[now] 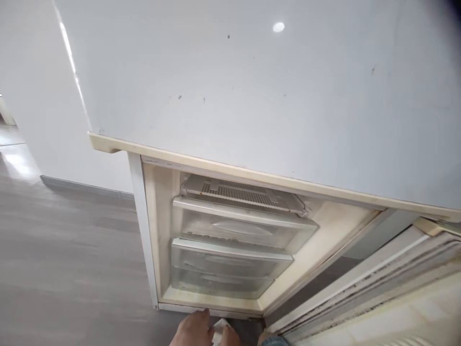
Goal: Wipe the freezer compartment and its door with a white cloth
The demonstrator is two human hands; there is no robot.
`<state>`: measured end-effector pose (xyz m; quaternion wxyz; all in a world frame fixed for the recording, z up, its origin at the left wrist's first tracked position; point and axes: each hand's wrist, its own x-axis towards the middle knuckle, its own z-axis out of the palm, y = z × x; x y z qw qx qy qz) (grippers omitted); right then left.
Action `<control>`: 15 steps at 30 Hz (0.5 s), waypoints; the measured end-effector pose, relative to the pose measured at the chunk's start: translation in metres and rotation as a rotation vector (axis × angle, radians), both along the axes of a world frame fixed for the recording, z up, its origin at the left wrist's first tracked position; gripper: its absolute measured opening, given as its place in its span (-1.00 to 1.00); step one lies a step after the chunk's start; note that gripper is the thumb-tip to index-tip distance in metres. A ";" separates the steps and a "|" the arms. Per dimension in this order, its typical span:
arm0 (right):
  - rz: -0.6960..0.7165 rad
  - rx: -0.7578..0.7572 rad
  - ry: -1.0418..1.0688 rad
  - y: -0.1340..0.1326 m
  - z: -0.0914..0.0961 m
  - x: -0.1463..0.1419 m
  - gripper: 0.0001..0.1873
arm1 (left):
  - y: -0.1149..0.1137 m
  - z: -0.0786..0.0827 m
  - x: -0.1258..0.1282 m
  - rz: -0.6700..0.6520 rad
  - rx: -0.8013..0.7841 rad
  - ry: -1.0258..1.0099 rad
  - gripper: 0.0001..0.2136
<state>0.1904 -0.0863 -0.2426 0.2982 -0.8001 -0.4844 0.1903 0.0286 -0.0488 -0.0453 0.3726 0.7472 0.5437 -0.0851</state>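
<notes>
Pressing white cloth at freezer base, hand cut off by frame edge; grip can't tell.

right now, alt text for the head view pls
An open freezer compartment under a closed white fridge door shows three clear drawers, its own door swung open to the right. At the bottom edge, a hand holds a white cloth near the freezer's base.

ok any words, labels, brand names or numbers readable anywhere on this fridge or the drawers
None: no text, brand or number can be read anywhere.
The upper fridge door shows only small dark specks.
The freezer drawers carry moulded oval shapes, no lettering.
The hand holds a white cloth, unprinted.
</notes>
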 end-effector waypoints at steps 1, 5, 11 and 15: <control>0.031 -0.039 -0.028 0.004 0.010 -0.002 -0.89 | 0.004 0.000 0.000 -0.011 0.008 -0.020 -0.41; 0.339 -0.183 -0.188 0.005 0.088 0.007 -0.69 | 0.010 0.007 0.005 -0.091 0.022 -0.107 -0.11; 0.442 0.012 -0.206 -0.009 0.205 0.031 -0.73 | 0.001 0.025 0.015 -0.179 0.216 -0.324 -0.54; 0.294 0.023 -0.123 0.003 0.199 0.035 -0.73 | -0.003 0.037 0.018 -0.089 0.370 -0.372 -0.74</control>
